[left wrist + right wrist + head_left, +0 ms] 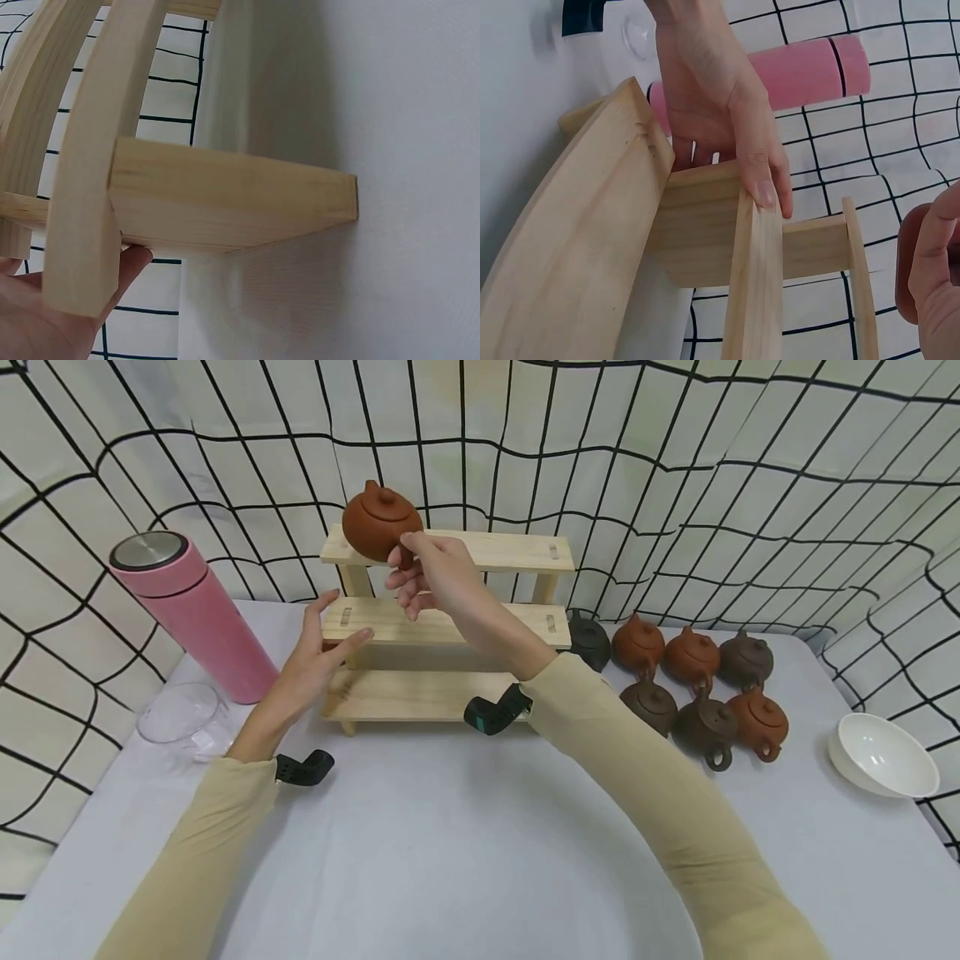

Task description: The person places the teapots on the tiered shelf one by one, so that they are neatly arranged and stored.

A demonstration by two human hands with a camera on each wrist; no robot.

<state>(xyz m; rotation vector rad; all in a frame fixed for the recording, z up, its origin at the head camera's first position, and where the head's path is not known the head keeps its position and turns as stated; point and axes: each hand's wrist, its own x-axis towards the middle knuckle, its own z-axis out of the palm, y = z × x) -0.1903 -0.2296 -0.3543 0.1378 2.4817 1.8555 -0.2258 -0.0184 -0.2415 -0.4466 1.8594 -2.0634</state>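
A three-tier wooden display rack point(420, 696) stands at the table's back. My right hand point(450, 578) pinches the handle of a reddish-brown clay teapot point(381, 525), holding it at the left end of the top tier; whether the base touches the board cannot be told. In the right wrist view only part of the teapot point(907, 262) shows beside the right hand's fingers. My left hand point(309, 653) grips the left end of the middle tier. Its thumb lies over the board and its fingers reach round the end, as the right wrist view shows.
Several brown, red and dark teapots point(691, 657) cluster right of the rack, near a white bowl point(885, 756). To the left stand a pink thermos point(198, 618) and a clear glass bowl point(183, 718). Black grid netting point(637, 464) with white cloth behind it encloses the table.
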